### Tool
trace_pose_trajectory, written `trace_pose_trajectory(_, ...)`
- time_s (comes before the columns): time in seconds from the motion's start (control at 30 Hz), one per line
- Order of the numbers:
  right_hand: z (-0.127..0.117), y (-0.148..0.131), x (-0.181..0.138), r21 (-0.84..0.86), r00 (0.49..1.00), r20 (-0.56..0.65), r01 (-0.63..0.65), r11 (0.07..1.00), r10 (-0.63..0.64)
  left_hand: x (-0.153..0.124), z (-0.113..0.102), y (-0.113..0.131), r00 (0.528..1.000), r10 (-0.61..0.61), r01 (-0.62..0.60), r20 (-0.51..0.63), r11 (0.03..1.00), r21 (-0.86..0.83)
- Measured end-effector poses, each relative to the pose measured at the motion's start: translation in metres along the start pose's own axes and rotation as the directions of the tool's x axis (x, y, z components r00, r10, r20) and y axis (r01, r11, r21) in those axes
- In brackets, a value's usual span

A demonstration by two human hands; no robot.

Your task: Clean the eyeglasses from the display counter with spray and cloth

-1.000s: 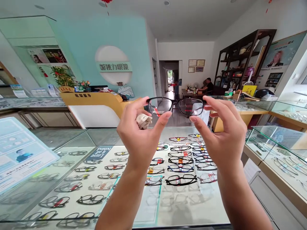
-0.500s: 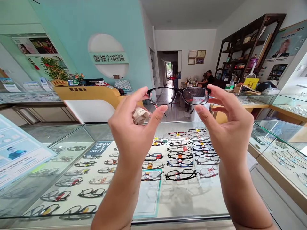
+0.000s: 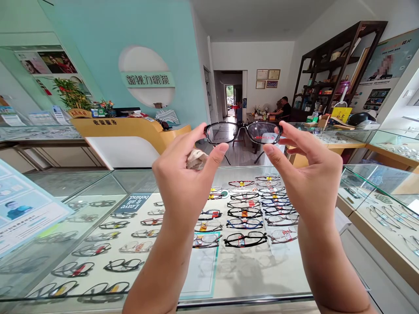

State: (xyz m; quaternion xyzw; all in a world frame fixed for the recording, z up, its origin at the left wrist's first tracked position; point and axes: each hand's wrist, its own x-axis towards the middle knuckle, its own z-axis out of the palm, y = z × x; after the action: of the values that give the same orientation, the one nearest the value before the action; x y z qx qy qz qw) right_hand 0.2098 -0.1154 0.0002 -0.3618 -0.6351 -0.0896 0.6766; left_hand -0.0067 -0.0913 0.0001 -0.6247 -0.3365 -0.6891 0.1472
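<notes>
I'm grasping the glasses with both hands, holding them up above the far edge of the glass surface. My left hand has its fingers pinched on the left end of the rim, thumb below, and a crumpled pale cloth sits in that palm. My right hand pinches the right end the same way. Red lettering shows on the right lens, and the temples stick out below the lenses. Under the glass lie rows of frames, many with coloured tags. A printed sheet stands at the near left. At the far right, a person in a dark top sits by a dark shelf.
</notes>
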Motion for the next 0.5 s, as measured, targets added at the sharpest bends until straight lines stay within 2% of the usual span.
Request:
trace_pose_trajectory(0.27, -0.0001, -0.0051, 0.0004, -0.038, 0.998, -0.009, 0.066, 0.997, -0.066, 0.002, -0.0025, -0.003, 1.0, 0.014, -0.014, 0.002, 1.0, 0.006)
trace_pose_trajectory(0.5, -0.0009, -0.0036, 0.001, -0.037, 0.998, -0.009, 0.056, 0.998, -0.056, 0.004, -0.0036, -0.0003, 0.999, 0.033, -0.034, 0.014, 0.999, 0.008)
